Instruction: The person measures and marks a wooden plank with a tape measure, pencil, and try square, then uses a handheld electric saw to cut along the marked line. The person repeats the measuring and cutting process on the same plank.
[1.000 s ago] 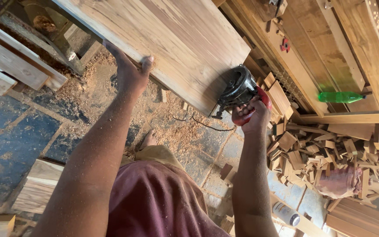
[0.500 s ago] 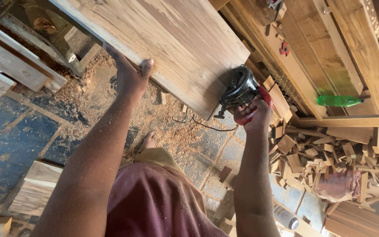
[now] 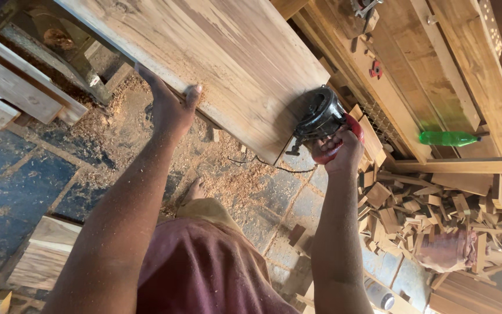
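A black power sander [image 3: 319, 113] with a red handle sits against the near right corner of a broad wooden panel [image 3: 216, 52], its round body pressed on the board's face close to the end edge. The right hand [image 3: 339, 152] is wrapped tight around the red handle, its grip fully closed on the tool; the fingertips are tucked under the handle and hard to make out. A thin dark cord [image 3: 257, 164] trails from the sander down below the panel's edge.

The left hand [image 3: 169, 104] lies flat along the panel's long near edge, well apart from the sander, fingers spread and thumb hooked up onto the board's face. It braces the wood with an open palm and clasps nothing, as far as this angle lets one judge. Both forearms are dusted with fine sawdust.

The panel is pale with darker grain streaks and runs slanting from upper left to the sander's corner. Below it the stone floor [image 3: 13, 186] is strewn with shavings [image 3: 228, 180], thickest under the board. The person's bare foot [image 3: 194, 189] shows there, above a maroon shirt [image 3: 204, 267].

To the right lies a heap of small offcuts [image 3: 431, 203], and beyond it a wooden frame [image 3: 460, 87] with a green plastic bottle [image 3: 445, 138] lying on its rail. Planks [image 3: 13, 87] are stacked at the left, and another short block [image 3: 45, 250] rests on the floor at the lower left.
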